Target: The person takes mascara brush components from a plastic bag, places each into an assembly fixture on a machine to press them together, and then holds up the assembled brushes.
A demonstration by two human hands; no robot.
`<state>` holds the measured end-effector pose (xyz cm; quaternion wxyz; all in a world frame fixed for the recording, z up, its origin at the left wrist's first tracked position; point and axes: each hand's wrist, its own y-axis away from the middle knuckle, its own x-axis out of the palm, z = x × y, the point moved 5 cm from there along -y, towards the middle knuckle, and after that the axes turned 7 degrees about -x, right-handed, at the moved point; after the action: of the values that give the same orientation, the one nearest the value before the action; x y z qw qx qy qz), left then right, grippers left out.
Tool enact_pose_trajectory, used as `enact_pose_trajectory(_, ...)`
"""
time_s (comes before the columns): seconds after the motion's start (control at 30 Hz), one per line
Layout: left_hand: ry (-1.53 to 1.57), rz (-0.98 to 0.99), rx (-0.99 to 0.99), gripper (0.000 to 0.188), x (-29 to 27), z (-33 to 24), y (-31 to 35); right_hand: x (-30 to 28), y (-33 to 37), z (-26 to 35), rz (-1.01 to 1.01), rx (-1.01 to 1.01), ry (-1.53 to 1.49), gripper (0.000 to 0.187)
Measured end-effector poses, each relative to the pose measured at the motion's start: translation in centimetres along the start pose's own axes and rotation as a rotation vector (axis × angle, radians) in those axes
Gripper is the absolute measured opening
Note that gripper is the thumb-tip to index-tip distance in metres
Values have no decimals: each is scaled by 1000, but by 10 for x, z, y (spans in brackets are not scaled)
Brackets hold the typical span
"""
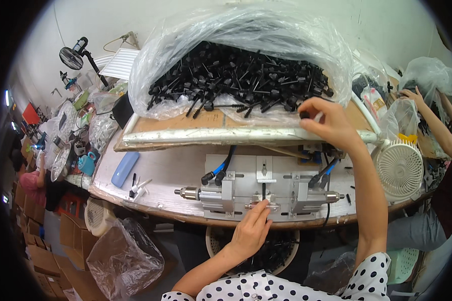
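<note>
My right hand (331,123) is raised at the front right of a heap of black plastic parts with thin stems (241,75). Its thumb and fingers pinch one small black part (304,115). Lower down, my left hand (251,228) reaches to the middle of a metal bench fixture (263,173), its fingers pressed together at a small clamp. A thin black stem (264,189) stands in the fixture just beyond those fingertips. Whatever they grip, if anything, is hidden. Metal cylinders (213,195) flank the clamp, with black and blue air hoses (220,169) attached.
The heap lies in clear plastic sheeting (186,37) on a raised board with a white front rail (211,136). A blue case (125,169) lies left, a white fan (399,168) stands right. Below the table edge is a basket (291,251) of black parts. Another person's arm (432,113) works at right.
</note>
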<state>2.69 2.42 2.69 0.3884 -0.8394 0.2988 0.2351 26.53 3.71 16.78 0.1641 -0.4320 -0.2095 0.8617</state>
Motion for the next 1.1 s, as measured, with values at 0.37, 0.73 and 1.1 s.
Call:
enact_pose_trajectory(0.37, 127, -31, -63, 26, -11, -2, -5, 6, 75, 41, -200, 200, -779, 31)
enact_pose_trajectory(0.73, -192, -273, 273, 11, -127, 50, -167, 126, 118, 83, 164, -521, 213, 17)
enact_pose_trajectory(1.1, -451, 127, 81, 21, -117, 90, -226, 130, 109, 85, 201, -498, 288, 11)
